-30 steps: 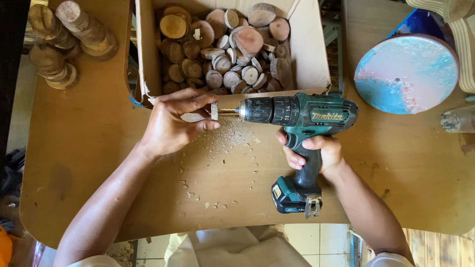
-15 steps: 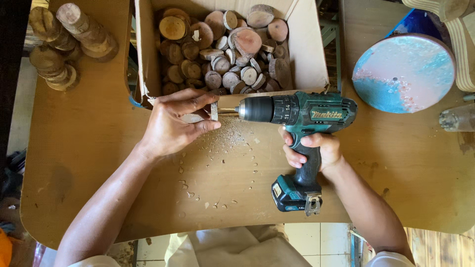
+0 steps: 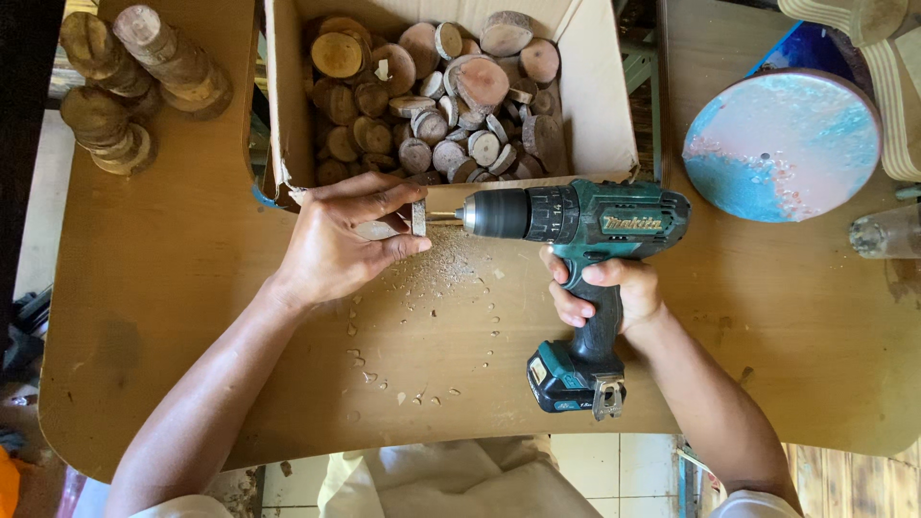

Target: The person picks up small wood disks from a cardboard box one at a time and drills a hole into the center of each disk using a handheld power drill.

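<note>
Right hand: our right hand [image 3: 602,293], at lower centre-right of the frame, is wrapped tight around the grip of the drill [image 3: 576,223], forefinger up by the trigger.
Drill: teal and black, lying level across mid-frame, battery towards us, bit pointing left and touching the wood slice [image 3: 418,217].
Left hand: our left hand [image 3: 336,240], just left of centre, pinches the slice on edge between thumb and fingers [image 3: 384,200], pressed down on the table [image 3: 173,288].
Wood slice: small, thin, pale on the cut face, dark at the bark rim; it stands upright at mid-frame, right at the bit's tip.
Risk, slip: we judge the bit could skid off the narrow piece and reach our fingertips, since they sit touching it.
Risk, spin: if the bit grabs, the slice could twist out of so light a pinch.
Risk, split: so thin a disc may crack if pushed hard.
Shavings: pale chips [image 3: 422,326] are scattered under and before the drill.
Box: a cardboard box [image 3: 600,105] at upper centre holds many more slices.
Stacks: piled slices [image 3: 125,86] stand at upper left.
Round board: a blue and pink disc [image 3: 782,144] lies at upper right.
</note>
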